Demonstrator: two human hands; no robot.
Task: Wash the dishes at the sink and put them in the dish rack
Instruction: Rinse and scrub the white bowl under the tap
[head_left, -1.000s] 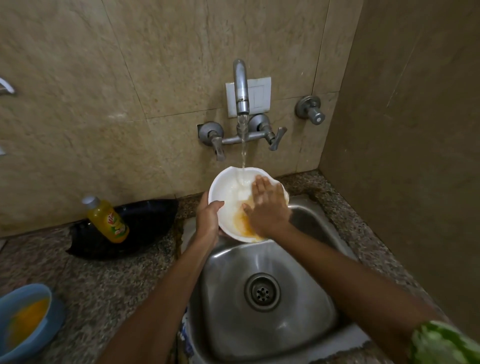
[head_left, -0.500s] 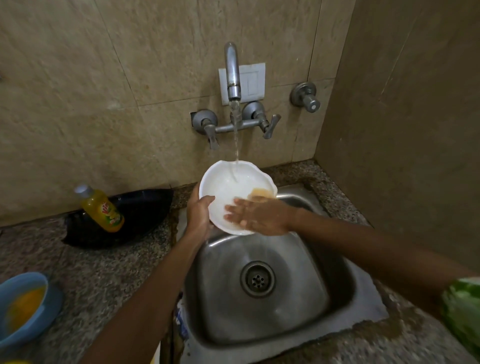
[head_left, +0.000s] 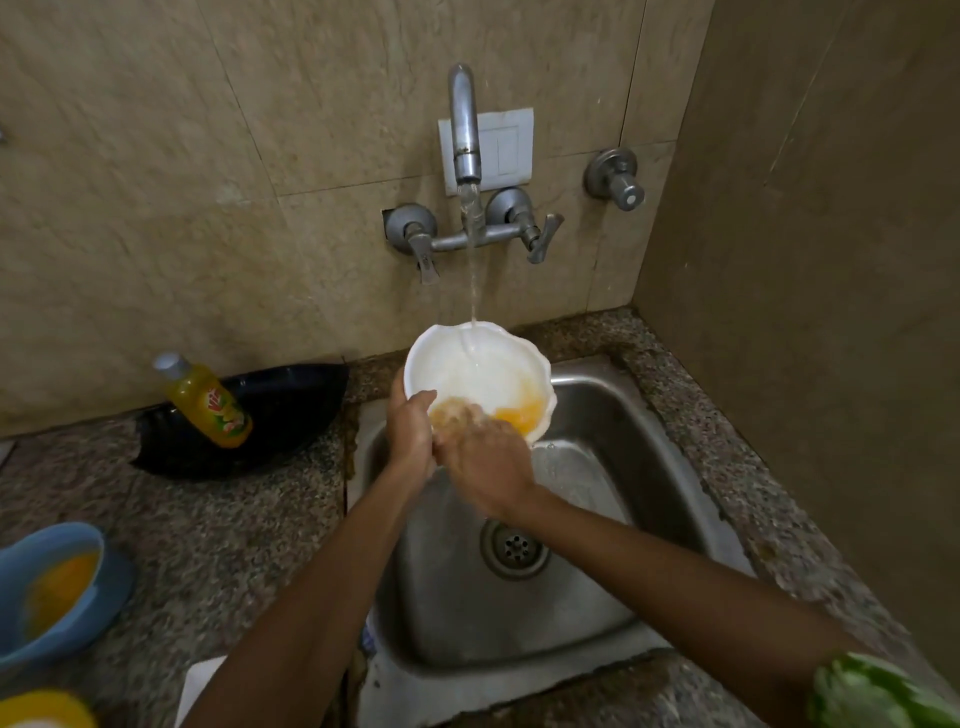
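since half a second ago the right hand has swung from lying across the front of the white bowl to reaching in from below, its fingertips now down in the bowl's lower left part, where they blur into orange residue. whether those fingers are straight or bent i cannot tell — motion and water smear them. orange liquid that sat at the bowl's right rim earlier now pools along its lower right side.

left hand grips the bowl's left rim, thumb hooked over the edge and fingers hidden behind. it holds the bowl tilted toward the camera above the back edge of the steel sink, under the tap. a stream of water falls from the spout onto the bowl's upper inside wall, and some runs off below the bowl into the basin. the drain lies near the basin's middle, between the two forearms.

on the speckled counter left of the sink, a yellow bottle with a grey cap leans tilted in a black tray against the wall. a blue bowl with orange residue inside sits at the far left edge — well apart from the sink. a yellow thing shows at the bottom left corner, too cut off to tell.
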